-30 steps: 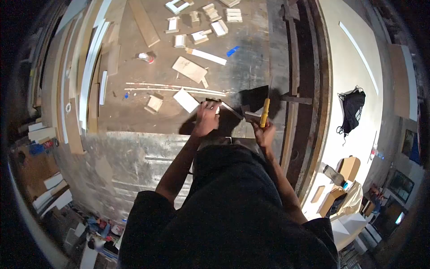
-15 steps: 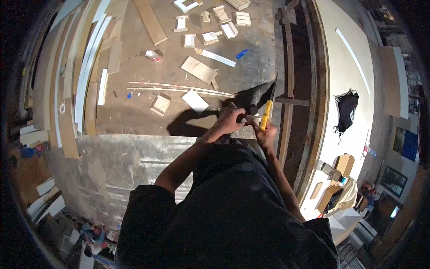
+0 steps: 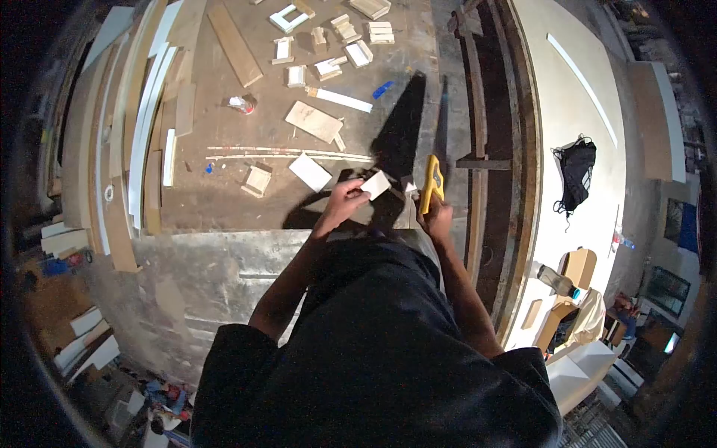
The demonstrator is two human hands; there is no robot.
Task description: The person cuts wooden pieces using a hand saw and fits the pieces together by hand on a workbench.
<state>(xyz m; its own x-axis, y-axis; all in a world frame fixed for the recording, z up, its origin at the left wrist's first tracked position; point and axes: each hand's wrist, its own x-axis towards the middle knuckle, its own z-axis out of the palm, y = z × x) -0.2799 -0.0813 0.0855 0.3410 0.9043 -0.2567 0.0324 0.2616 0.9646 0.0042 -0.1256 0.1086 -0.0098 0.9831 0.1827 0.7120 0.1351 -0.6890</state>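
Note:
My left hand (image 3: 346, 204) pinches a small white wooden piece (image 3: 376, 186) between thumb and fingers, above the near edge of the worktable. My right hand (image 3: 437, 219) is closed around the yellow handle of a handsaw (image 3: 432, 187). Its dark blade points away from me, and its shadow falls on the table. Between the hands, by my right fingers, shows another small pale piece (image 3: 408, 186); whether those fingers touch it I cannot tell. Left of my left hand lie a white rectangular board (image 3: 310, 172) and a small wooden frame (image 3: 256, 181).
Several small wooden box pieces (image 3: 327, 69) lie at the far side. Nearer are a wooden block (image 3: 313, 122), a white strip (image 3: 340, 99) and thin sticks (image 3: 291, 154). Long boards (image 3: 147, 127) line the left. A dark gap with beams (image 3: 482, 97) runs along the right.
My hands, close together before, are now apart. The left has moved left with the small white piece, its broad face now showing. The saw has shifted slightly left, its blade turned more directly away.

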